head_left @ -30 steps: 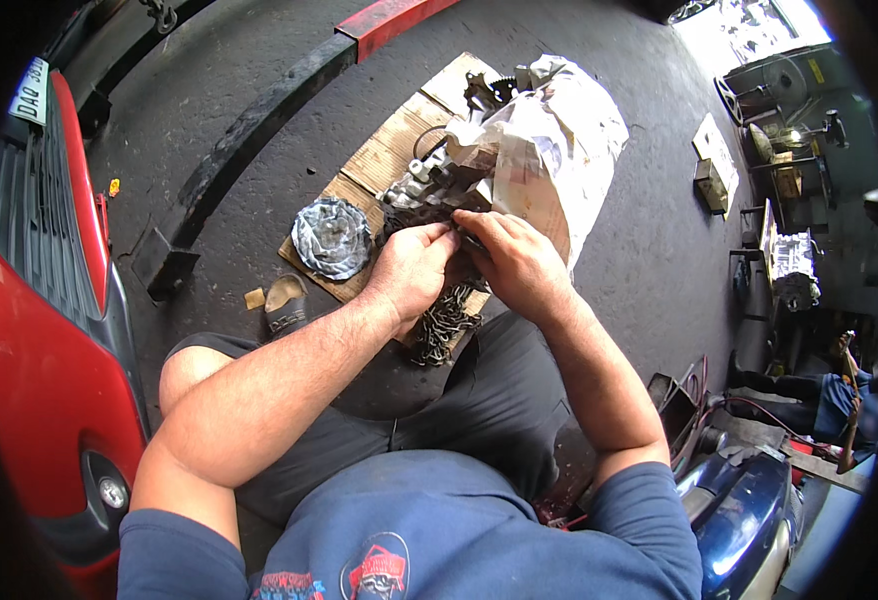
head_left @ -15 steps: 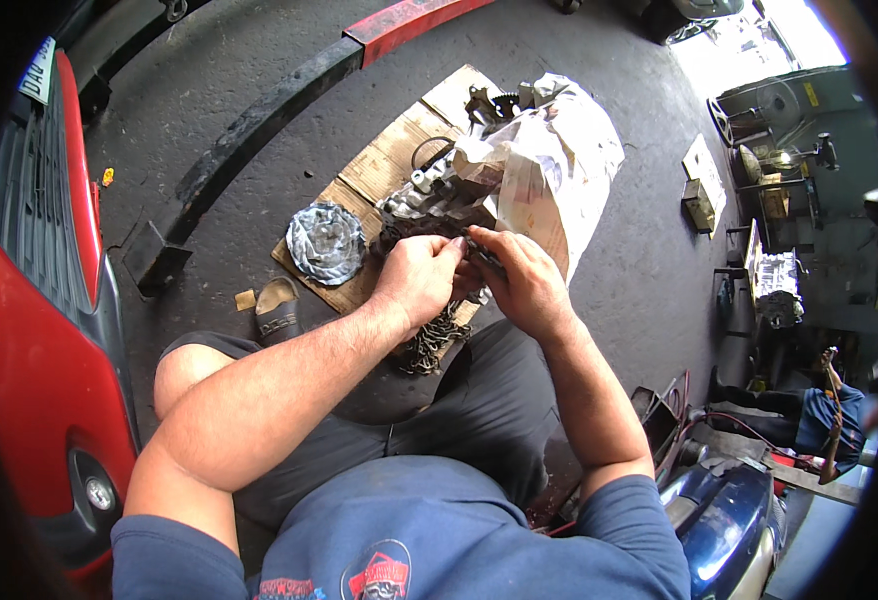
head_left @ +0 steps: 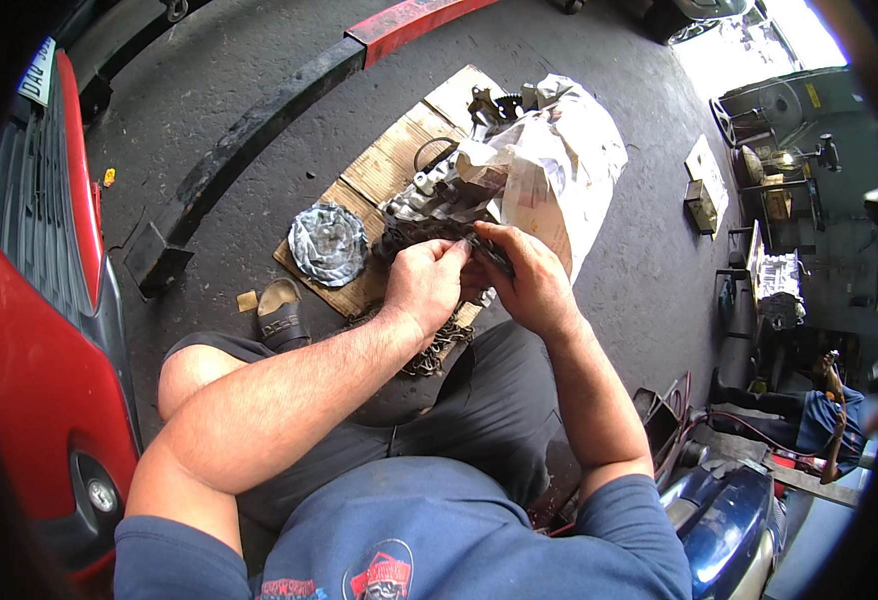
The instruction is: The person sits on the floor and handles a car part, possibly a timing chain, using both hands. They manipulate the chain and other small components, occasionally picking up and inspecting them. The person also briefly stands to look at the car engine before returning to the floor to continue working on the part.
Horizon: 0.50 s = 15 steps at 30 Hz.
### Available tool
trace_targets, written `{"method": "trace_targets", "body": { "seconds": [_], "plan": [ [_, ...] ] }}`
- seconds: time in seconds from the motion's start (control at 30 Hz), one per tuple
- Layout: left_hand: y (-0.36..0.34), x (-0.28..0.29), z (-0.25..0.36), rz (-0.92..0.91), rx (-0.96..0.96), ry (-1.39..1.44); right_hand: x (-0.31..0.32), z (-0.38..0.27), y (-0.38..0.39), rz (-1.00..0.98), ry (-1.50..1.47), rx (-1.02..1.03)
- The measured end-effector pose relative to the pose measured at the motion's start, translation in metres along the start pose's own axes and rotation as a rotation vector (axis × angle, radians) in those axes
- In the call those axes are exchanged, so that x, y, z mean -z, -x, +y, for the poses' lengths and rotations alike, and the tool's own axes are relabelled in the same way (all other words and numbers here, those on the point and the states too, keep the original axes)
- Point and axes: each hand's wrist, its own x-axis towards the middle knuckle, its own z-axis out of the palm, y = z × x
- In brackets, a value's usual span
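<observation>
My left hand (head_left: pixel 426 283) is closed in a pinch at the near end of a metal engine (head_left: pixel 421 200). Close beside it, my right hand (head_left: pixel 531 278) curls its fingers over the same spot, its fingertips almost meeting the left ones. Whatever small part lies between the fingers is hidden. The engine rests on a flattened sheet of cardboard (head_left: pixel 354 200), and crumpled paper (head_left: pixel 569 150) covers its right side. Below my hands a heap of metal chain (head_left: pixel 439 350) lies between my legs, partly behind my left wrist.
A round bundle in clear plastic (head_left: pixel 327 245) sits on the cardboard's left corner. A red car (head_left: pixel 49 370) stands close on my left. A black and red lift arm (head_left: pixel 269 120) crosses the floor beyond. At the right are another person (head_left: pixel 829 420) and a blue motorcycle (head_left: pixel 719 520).
Both hands stay at the engine's near end with only small finger movements. My left hand has shifted slightly to the right. The view has moved a little.
</observation>
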Motion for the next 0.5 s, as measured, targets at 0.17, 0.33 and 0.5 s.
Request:
{"method": "trace_targets", "body": {
  "seconds": [0.17, 0.33, 0.5],
  "plan": [
    [-0.004, 0.000, -0.009, 0.030, -0.016, 0.001, -0.002, 0.006, 0.002, -0.010, 0.060, 0.066],
    [-0.017, 0.002, -0.019, 0.121, -0.111, -0.238, -0.007, 0.005, 0.002, 0.036, 0.102, 0.082],
    [-0.014, 0.000, -0.012, 0.221, -0.265, -0.505, -0.002, 0.003, 0.000, 0.014, 0.069, 0.088]
  ]
}}
